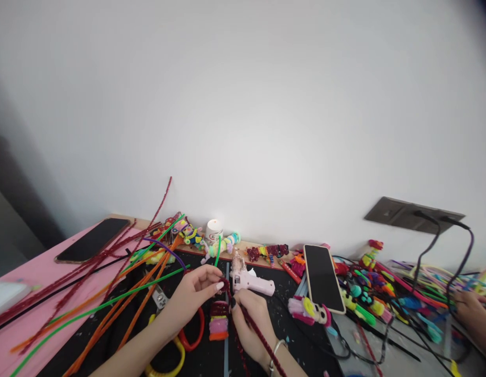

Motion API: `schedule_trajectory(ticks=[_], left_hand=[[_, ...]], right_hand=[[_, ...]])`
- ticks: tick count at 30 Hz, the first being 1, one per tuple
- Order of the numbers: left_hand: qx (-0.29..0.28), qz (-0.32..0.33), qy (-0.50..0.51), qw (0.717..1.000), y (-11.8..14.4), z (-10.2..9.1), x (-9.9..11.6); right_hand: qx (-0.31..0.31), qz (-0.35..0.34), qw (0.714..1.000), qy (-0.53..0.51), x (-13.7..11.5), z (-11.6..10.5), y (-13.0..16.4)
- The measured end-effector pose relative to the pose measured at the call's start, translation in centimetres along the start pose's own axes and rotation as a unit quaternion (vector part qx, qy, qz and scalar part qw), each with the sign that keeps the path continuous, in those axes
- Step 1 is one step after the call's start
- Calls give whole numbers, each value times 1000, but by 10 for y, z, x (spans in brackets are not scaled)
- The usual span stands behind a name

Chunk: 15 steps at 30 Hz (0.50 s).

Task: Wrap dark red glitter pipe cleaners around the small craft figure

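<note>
Left hand [196, 287] and right hand [249, 317] are pinching a red pipe cleaner [262, 340], probably light, soft and pliable, suiting holds near its curl.

the left hand [203, 285] and right hand [249, 322] pinch a dark-red tinsel pipe cleaner [263, 340] near a pale-pink glue gun [255, 283] and a coiled maroon-lilac-orange piece [218, 323].

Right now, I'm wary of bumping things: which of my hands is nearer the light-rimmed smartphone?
Right. The right hand is left of the light-rimmed smartphone and lower in view; the left hand is farther left, beyond the right hand.
</note>
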State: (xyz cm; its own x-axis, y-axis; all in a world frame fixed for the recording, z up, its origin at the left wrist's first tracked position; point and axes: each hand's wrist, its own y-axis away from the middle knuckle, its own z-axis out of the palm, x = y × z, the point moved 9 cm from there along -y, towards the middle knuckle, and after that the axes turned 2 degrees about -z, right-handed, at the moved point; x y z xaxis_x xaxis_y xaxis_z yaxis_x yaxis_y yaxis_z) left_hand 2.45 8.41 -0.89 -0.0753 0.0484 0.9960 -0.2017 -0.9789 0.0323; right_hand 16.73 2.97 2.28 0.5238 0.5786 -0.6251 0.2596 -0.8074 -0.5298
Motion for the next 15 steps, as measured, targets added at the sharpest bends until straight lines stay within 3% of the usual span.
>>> schedule_trajectory(ticks=[15], left_hand=[[-10, -3, 22, 1000, -3, 0, -10]], right_hand=[[-3, 2, 1000, 3, 1, 2, 1]])
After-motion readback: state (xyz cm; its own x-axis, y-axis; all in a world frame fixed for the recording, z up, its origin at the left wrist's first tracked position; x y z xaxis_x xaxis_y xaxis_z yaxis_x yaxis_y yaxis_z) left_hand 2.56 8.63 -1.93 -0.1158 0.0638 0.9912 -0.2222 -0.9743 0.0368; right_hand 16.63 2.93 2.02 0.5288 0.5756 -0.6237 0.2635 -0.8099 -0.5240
